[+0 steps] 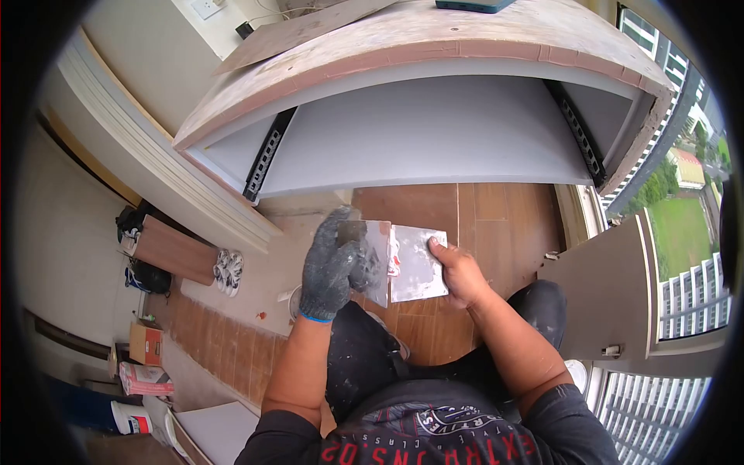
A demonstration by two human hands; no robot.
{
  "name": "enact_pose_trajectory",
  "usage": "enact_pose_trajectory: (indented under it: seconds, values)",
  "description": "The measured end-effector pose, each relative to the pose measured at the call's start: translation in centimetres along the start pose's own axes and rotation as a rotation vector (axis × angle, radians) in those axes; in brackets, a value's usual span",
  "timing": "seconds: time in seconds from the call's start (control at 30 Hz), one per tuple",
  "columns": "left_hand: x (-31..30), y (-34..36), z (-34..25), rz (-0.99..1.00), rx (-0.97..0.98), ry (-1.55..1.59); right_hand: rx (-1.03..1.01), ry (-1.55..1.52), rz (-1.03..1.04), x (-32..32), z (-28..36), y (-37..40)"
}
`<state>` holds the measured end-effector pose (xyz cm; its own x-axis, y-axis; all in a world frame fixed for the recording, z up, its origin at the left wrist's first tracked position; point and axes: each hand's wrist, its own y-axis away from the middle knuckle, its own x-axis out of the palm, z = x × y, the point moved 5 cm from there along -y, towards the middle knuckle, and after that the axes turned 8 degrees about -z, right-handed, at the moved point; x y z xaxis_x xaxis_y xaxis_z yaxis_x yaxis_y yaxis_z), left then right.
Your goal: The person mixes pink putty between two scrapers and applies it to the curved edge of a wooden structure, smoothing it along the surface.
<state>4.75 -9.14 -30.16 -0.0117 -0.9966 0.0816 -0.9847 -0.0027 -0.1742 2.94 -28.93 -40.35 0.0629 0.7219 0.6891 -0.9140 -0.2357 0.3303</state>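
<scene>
My left hand [331, 267] wears a dark grey glove with a blue cuff and is closed around a thin flat plate [377, 267] smeared with grey and white. In my bare right hand [459, 273] is a second flat, pale grey plate [418, 263], the thumb pressed on its face. The two plates meet or nearly meet edge to edge, with a white and reddish paste [394, 256] between them. Both hands are above my lap, in front of the desk [434, 50] with an open drawer space and black rails.
A loose board [302, 35] and a dark green object [473, 5] lie on the desk top. Shoes [228, 271], bags [149, 277] and a cardboard box [145, 343] stand at the left. A cabinet door panel [608, 291] and windows are at the right.
</scene>
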Motion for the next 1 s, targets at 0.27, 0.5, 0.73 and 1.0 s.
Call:
enact_pose_trajectory:
  seconds: [0.27,0.5,0.73,1.0]
  values:
    - [0.3,1.1,5.0,0.09,-0.343,-0.214,0.088,-0.244,0.152,1.3,-1.5,1.6]
    - [-1.6,1.1,2.8,0.207,0.029,-1.032,-0.017,-0.373,0.174,1.2,1.2,1.9]
    - [1.4,5.2,2.0,0.087,0.29,-0.819,-0.254,-0.318,-0.163,0.0,0.2,-0.1]
    - [5.5,7.1,-0.5,0.256,0.706,-1.236,-0.697,0.394,-0.403,-0.3,1.0,2.2]
